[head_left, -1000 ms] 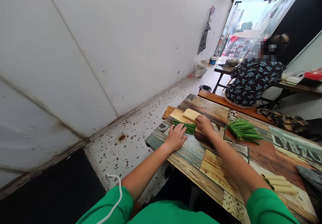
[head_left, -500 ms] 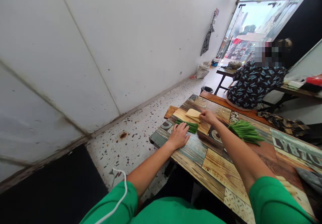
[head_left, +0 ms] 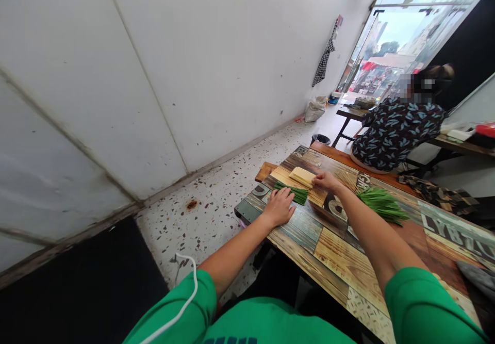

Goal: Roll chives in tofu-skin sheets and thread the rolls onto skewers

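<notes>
My left hand (head_left: 279,208) lies with fingers spread over the near edge of a short bundle of green chives (head_left: 298,195). Just beyond it is a stack of pale yellow tofu sheets (head_left: 302,176). At the stack's right end, my right hand (head_left: 327,181) pinches a corner of a sheet between thumb and fingers; the exact grip is small to see. A larger pile of chives (head_left: 381,203) lies farther right, behind my right forearm. Thin wooden skewers (head_left: 348,179) are spread between that pile and my right hand.
The patchwork wood table (head_left: 344,255) has a wooden bench (head_left: 336,157) along its far side. A person in a leaf-patterned shirt (head_left: 400,132) sits beyond it. A grey cloth (head_left: 477,277) lies at the right. A white wall (head_left: 154,76) stands to the left.
The tofu sheet's right end, slightly raised before, now lies more in line with the stack, with my right hand still at it. My left hand stays on the chives. The view has shifted slightly.
</notes>
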A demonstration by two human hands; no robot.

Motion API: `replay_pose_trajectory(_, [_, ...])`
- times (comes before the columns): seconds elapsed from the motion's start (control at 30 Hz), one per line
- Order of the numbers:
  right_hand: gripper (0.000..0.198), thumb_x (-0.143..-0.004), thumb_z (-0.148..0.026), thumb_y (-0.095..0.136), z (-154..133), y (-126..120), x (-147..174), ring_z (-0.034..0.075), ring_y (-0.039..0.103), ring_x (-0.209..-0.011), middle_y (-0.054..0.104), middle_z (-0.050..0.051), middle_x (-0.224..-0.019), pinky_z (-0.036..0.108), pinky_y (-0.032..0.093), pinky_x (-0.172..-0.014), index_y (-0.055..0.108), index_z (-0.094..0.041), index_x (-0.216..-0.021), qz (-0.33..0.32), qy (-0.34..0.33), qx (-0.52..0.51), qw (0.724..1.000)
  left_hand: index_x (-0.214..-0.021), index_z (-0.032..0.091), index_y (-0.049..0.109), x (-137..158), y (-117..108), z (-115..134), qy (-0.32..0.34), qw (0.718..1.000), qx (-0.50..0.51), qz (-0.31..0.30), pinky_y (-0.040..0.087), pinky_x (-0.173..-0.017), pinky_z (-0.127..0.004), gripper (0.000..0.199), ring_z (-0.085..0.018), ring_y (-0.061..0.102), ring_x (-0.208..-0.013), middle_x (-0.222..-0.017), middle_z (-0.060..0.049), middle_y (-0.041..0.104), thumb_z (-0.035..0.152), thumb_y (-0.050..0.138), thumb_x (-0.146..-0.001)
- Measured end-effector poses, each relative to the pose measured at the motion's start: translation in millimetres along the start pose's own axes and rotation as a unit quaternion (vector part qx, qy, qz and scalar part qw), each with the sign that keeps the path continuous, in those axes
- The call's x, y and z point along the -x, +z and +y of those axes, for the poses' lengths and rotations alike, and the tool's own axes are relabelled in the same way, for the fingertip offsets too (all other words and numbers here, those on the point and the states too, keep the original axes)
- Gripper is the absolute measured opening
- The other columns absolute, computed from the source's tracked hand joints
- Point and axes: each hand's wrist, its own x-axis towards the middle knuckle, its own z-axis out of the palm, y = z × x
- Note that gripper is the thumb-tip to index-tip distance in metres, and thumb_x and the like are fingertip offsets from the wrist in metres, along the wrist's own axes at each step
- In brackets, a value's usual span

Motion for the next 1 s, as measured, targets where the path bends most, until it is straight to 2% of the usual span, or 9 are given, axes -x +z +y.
replay_pose_trajectory(0.17, [0.019,-0.066,-0.029,0.069,1.6,-0.4,-7.2,0.010,0.047,-0.050,0.054,-0.001,-0.047,0.022,0.036,-0.050,0.064,-0.013,-0.056,0.046,0.004,-0.019,0.999,-0.132,0.018,0.051,0.1,0.0,-0.4,-0.002,1.000,0.002,-0.001,0.028,-0.114,-0.045,0.044,-0.024,0.036,-0.139,-0.146,-0.013,0.047,0.036,0.051,-0.092])
replay_pose_trajectory(0.3, [0.025,-0.078,-0.032,0.058,-3.3,-11.9,-11.5,0.011,0.050,-0.053,0.056,0.001,-0.051,0.023,0.040,-0.053,0.066,-0.011,-0.066,0.134,0.011,-0.040,0.990,-0.136,0.018,0.048,-0.4,1.7,-1.1,-0.003,1.000,0.004,-0.001,0.026,-0.115,-0.045,0.047,-0.024,0.035,-0.140,-0.148,-0.013,0.045,0.036,0.051,-0.092])
replay_pose_trajectory(0.4, [0.025,-0.082,-0.029,0.052,-5.1,-38.0,-4.0,0.011,0.051,-0.054,0.058,0.003,-0.056,0.022,0.042,-0.053,0.065,-0.010,-0.074,0.188,0.011,-0.062,0.980,-0.135,0.017,0.048,-0.9,4.0,-2.2,0.003,1.000,0.004,0.002,0.026,-0.115,-0.047,0.047,-0.025,0.036,-0.139,-0.147,-0.013,0.046,0.035,0.051,-0.092])
replay_pose_trajectory(0.53, [0.016,-0.080,-0.025,0.056,4.4,-93.0,29.8,0.010,0.053,-0.054,0.062,0.003,-0.062,0.021,0.046,-0.054,0.063,-0.011,-0.076,0.200,0.012,-0.084,0.976,-0.136,0.016,0.048,-1.5,7.6,-4.6,0.013,1.000,0.003,0.010,0.026,-0.114,-0.048,0.048,-0.026,0.036,-0.140,-0.147,-0.014,0.046,0.035,0.051,-0.092])
replay_pose_trajectory(0.67, [0.014,-0.080,-0.026,0.057,8.3,-131.7,82.1,0.011,0.053,-0.050,0.063,0.002,-0.059,0.022,0.044,-0.052,0.064,-0.015,-0.075,0.190,-0.005,0.025,0.982,-0.136,0.016,0.048,-2.0,10.5,-6.9,0.025,0.999,0.005,0.033,0.024,-0.115,-0.050,0.049,-0.027,0.035,-0.140,-0.148,-0.015,0.045,0.032,0.052,-0.091])
replay_pose_trajectory(0.77, [0.014,-0.079,-0.027,0.060,-7.1,-112.7,120.9,0.013,0.057,-0.055,0.066,0.002,-0.060,0.022,0.043,-0.054,0.066,-0.018,-0.070,0.131,-0.075,0.155,0.976,-0.136,0.017,0.050,-0.7,8.0,-6.8,0.027,0.998,0.005,0.056,0.024,-0.115,-0.050,0.045,-0.027,0.037,-0.139,-0.147,-0.015,0.047,0.026,0.050,-0.091])
replay_pose_trajectory(0.87, [0.021,-0.084,-0.032,0.057,-21.7,-62.1,149.4,0.014,0.060,-0.057,0.069,0.004,-0.064,0.023,0.045,-0.057,0.070,-0.018,-0.075,-0.028,-0.113,0.167,0.979,-0.133,0.017,0.052,5.9,0.9,-2.0,0.020,0.996,0.007,0.088,0.025,-0.114,-0.049,0.041,-0.026,0.040,-0.137,-0.145,-0.014,0.049,0.019,0.044,-0.093])
replay_pose_trajectory(0.9, [0.026,-0.088,-0.034,0.053,-21.7,-45.8,155.7,0.014,0.061,-0.058,0.071,0.004,-0.068,0.024,0.047,-0.059,0.073,-0.018,-0.086,-0.083,-0.114,0.143,0.980,-0.132,0.017,0.053,9.8,-1.8,1.4,0.026,0.995,0.011,0.100,0.025,-0.113,-0.048,0.041,-0.025,0.041,-0.137,-0.144,-0.014,0.050,0.017,0.041,-0.094])
replay_pose_trajectory(1.0, [0.035,-0.093,-0.032,0.044,-1.1,-14.0,168.4,0.017,0.067,-0.071,0.075,0.009,-0.090,0.029,0.051,-0.071,0.070,-0.016,-0.109,-0.050,-0.122,0.129,0.983,-0.132,0.018,0.054,25.6,-7.7,17.2,0.113,0.989,0.027,0.094,0.024,-0.114,-0.046,0.038,-0.023,0.042,-0.135,-0.142,-0.013,0.053,0.021,0.038,-0.097])
